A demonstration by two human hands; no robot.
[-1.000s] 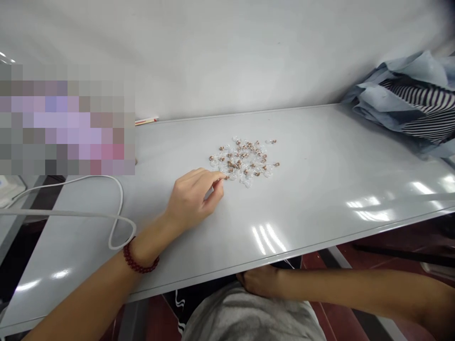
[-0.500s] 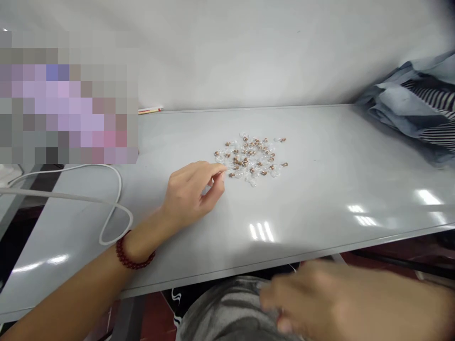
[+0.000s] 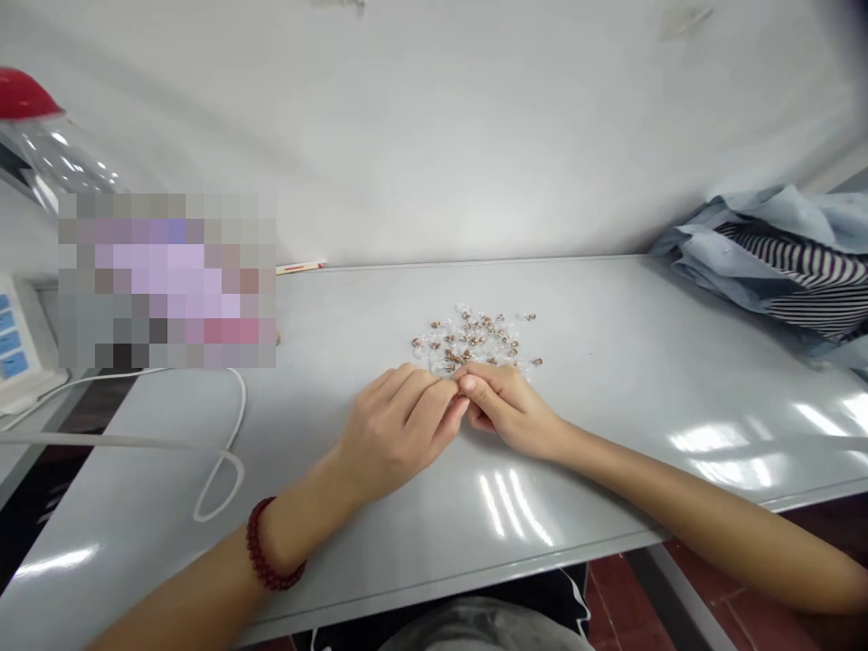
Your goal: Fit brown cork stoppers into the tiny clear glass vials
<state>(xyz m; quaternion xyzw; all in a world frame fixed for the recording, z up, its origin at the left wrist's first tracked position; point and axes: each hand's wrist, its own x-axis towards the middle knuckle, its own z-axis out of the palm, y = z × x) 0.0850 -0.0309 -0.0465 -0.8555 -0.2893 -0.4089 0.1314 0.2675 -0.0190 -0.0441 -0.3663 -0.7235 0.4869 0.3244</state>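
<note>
Your left hand [image 3: 400, 425] and right hand [image 3: 519, 411] meet, fingers pinched; cannot tell whether anything is grasped between them. Clear bulb-like pieces with brown ends [image 3: 475, 341] lie scattered on the desk [image 3: 597, 398], 12 o'clock from your fingers, nearest ones just beyond.

Wide, flat, grey tabletop [image 3: 325, 325], under the fingers [image 3: 403, 391]: smooth and very glossy, with bright streaks of light
Little clear pieces with brown ends [image 3: 474, 341], just past the fingers: see-through and shiny, plastic or glass, can't tell which
Dark red bracelet of round beads [image 3: 253, 541], behind the left fingers: smooth, a bit shiny
Long, white, bendy cord [image 3: 101, 439], left of the fingers: smooth, looks like plastic
Crumpled, pale blue and striped cloth [image 3: 806, 262], far right of the fingers: wrinkly, matt
</note>
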